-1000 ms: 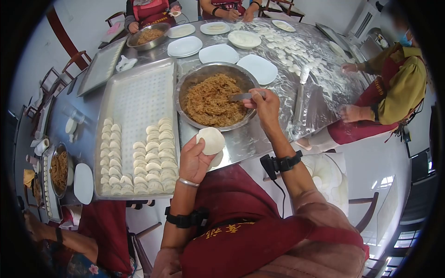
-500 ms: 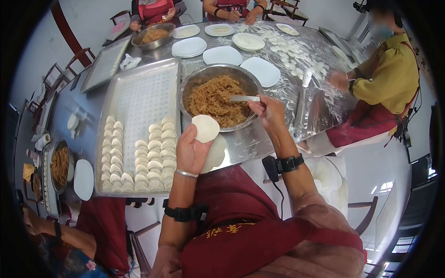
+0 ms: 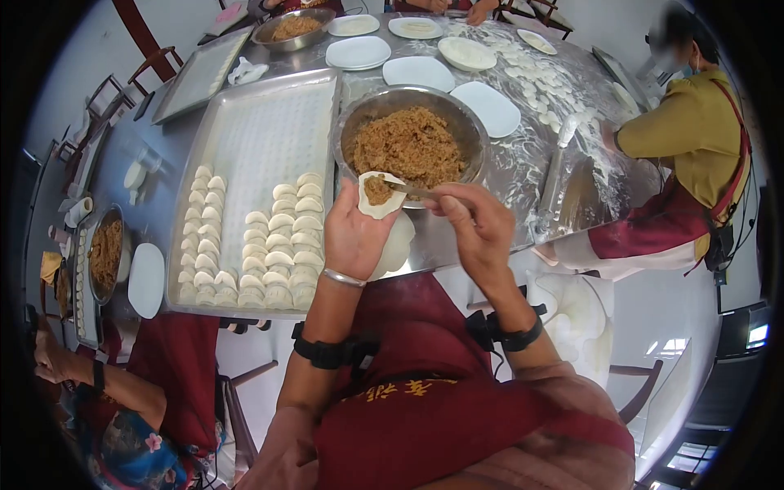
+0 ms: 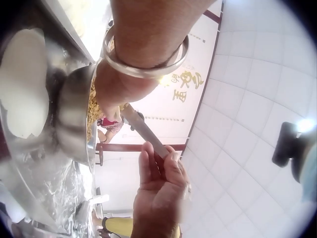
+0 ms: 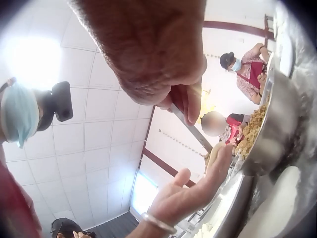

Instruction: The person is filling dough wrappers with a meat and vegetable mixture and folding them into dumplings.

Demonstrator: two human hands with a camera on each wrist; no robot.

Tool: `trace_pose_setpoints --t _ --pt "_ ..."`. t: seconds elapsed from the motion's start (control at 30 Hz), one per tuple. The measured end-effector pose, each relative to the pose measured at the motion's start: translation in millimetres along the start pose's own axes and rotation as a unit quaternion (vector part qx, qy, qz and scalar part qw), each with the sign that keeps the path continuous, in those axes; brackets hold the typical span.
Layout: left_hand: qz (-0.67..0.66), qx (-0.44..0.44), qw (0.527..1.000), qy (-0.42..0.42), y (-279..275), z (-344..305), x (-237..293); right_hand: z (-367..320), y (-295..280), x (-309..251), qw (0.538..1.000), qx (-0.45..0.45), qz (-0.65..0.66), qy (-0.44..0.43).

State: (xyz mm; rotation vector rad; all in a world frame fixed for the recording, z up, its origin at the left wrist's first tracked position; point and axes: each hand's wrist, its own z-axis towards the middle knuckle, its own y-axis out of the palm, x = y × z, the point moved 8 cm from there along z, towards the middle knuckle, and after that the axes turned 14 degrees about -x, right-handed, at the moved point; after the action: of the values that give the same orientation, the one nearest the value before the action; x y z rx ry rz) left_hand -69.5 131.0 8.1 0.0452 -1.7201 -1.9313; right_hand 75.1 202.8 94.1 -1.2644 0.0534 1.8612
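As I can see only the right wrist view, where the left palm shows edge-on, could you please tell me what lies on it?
Observer: In the head view, a round dough wrapper lies on the fingers of the left hand.
Operator: Thank you. Does it carry anything yet?
Observer: Yes, a dab of brown filling sits at its middle.
Operator: And where does the spatula's tip end?
Observer: The spatula, pinched by the right hand, has its tip on that dab, by the near rim of the bowl.
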Motion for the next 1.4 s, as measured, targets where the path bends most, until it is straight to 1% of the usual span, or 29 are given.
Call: trace_pose_setpoints --t 0.03,0.13,0.27,0.37,0.53,0.63,0.77,0.87,0.97,1.03,1.07,1.17,1.27,1.3,1.4 --pt "-0.010 -0.004 1.000 -0.014 -2 -5 0 -1 -5 -5 1.000 -0.005 0.015 0.014" --pt "-0.031 0.012 0.999 -0.035 3 -22 -1 -8 -27 3 0.976 0.043 0.205 0.065" --pt "-0.042 -0.002 0.998 -0.051 14 -31 -3 -14 -27 18 0.952 0.009 0.302 0.054" --pt "-0.025 0.002 0.998 -0.058 20 -35 -4 -21 -23 29 0.957 -0.017 0.286 0.055" --pt "0.007 0.006 0.997 -0.075 25 -37 -4 -26 -21 33 0.962 -0.026 0.267 0.045" --pt "0.033 0.035 0.995 -0.088 17 -39 -7 -28 -22 31 0.971 -0.035 0.234 0.033" --pt "0.035 0.042 0.994 -0.095 11 -34 -10 -30 -21 26 0.980 -0.033 0.194 0.004" --pt "0.025 0.041 0.995 -0.084 11 -23 -11 -30 -22 28 0.976 0.010 0.218 -0.004" --pt "0.014 0.038 0.997 -0.062 7 -6 -10 -22 -34 37 0.971 0.096 0.217 -0.017" --pt "0.009 0.040 0.998 -0.050 3 3 -8 -4 -49 69 0.986 0.106 0.106 0.066" --pt "0.004 0.040 0.998 -0.053 4 2 -10 -1 -58 80 0.986 0.112 0.050 0.111" --pt "0.001 0.038 0.998 -0.050 7 6 -8 -2 -75 82 0.954 0.198 0.203 0.096" --pt "0.012 0.043 0.998 -0.054 7 -4 -8 -4 -66 69 0.929 0.130 0.324 0.121" --pt "0.015 0.041 0.997 -0.059 8 -5 -10 -3 -57 60 0.923 0.106 0.341 0.142" --pt "0.026 0.035 0.996 -0.077 11 -12 -15 -7 -35 60 0.920 0.005 0.349 0.179"
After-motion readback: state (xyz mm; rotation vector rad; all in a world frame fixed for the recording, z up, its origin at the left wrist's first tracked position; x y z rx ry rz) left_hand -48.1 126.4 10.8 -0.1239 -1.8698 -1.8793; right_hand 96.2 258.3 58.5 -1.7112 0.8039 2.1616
